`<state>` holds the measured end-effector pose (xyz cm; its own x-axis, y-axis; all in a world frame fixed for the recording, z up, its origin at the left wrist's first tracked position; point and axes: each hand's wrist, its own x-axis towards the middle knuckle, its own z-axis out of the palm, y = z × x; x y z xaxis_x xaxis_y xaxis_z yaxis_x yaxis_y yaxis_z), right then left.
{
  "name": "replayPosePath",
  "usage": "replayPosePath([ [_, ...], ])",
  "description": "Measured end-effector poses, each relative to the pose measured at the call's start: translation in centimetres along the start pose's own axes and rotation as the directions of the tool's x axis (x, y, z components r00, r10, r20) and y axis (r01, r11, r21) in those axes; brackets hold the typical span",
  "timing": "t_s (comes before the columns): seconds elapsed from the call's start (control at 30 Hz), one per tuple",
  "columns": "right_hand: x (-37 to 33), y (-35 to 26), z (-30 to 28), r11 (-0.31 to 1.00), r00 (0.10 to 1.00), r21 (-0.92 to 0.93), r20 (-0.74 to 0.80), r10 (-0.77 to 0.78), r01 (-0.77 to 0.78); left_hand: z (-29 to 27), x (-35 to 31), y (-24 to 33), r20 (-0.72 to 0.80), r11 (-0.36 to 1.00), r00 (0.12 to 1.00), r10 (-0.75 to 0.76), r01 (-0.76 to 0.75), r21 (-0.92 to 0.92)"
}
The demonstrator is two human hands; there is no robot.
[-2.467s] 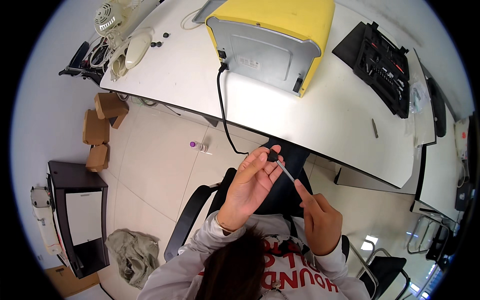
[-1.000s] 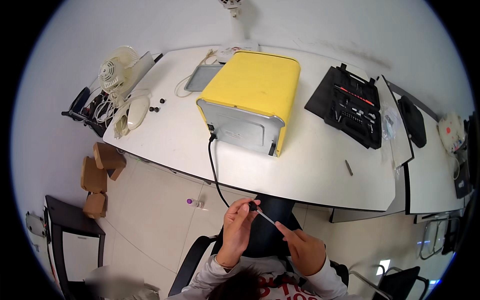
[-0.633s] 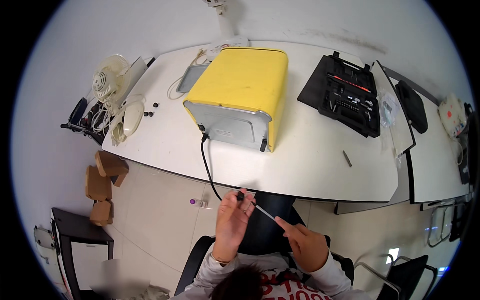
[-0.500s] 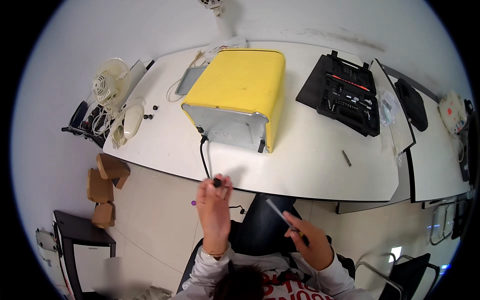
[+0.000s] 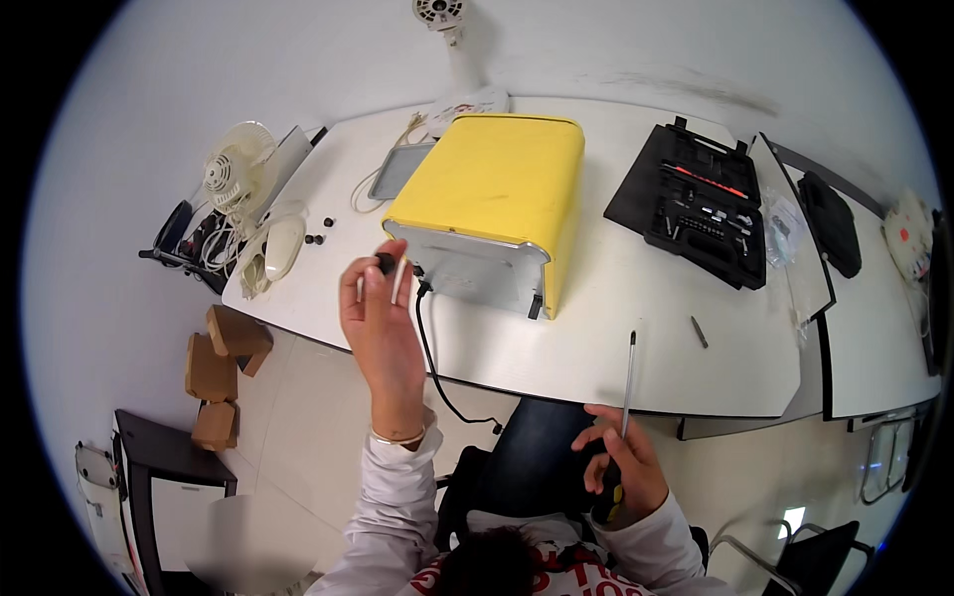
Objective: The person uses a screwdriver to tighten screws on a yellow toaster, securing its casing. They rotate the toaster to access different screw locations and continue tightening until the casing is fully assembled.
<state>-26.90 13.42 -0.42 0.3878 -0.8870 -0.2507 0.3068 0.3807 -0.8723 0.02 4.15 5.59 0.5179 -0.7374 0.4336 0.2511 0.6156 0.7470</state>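
My left hand is raised near the near left corner of a yellow box-shaped appliance, a small round black knob-like piece pinched in its fingertips. The appliance's grey metal side faces me. From that side's left end a black power cord hangs over the table edge. Close to my body, my right hand grips a screwdriver with a yellow-and-black handle, its shaft pointing away over the table edge. Similar small black pieces lie on the table to the left.
An open black tool case with sockets lies at the right of the white table, near a small dark bit-like rod. A grey tray sits behind the appliance's left side. A white fan stands far left; cardboard boxes are below.
My left hand has moved up and left, carrying the black piece from the table's front edge to beside the appliance's corner. The screwdriver has swung from pointing left to pointing away.
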Motion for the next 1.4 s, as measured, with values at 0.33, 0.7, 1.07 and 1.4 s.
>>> replayPosePath([
  [0.33, -0.3, -0.5, 1.1, 0.831, 0.979, -0.52, 0.137, -0.149, 0.199, 0.8, -6.4, -1.3, 0.166, 0.613, 0.8, -0.576, 0.558, -0.559],
  [0.7, -1.1, -3.3, 4.9, 0.258, 0.906, -0.925, 0.162, -0.392, 0.277, 2.9, -9.1, -0.5, 0.36, -0.068, 0.476, -0.802, 0.526, -0.848],
  [1.07, -1.4, -3.9, 5.6, 0.115, 0.888, -0.956, 0.203, -0.412, 0.272, 2.1, -9.9, -0.8, 0.515, -0.072, 0.5, -0.696, 0.666, -0.743],
  [1.4, -1.7, -3.9, 5.8, 0.041, 0.899, -0.974, 0.19, -0.395, 0.223, 2.1, -10.4, -1.0, 0.4, 0.046, 0.527, -0.75, 0.644, -0.764],
])
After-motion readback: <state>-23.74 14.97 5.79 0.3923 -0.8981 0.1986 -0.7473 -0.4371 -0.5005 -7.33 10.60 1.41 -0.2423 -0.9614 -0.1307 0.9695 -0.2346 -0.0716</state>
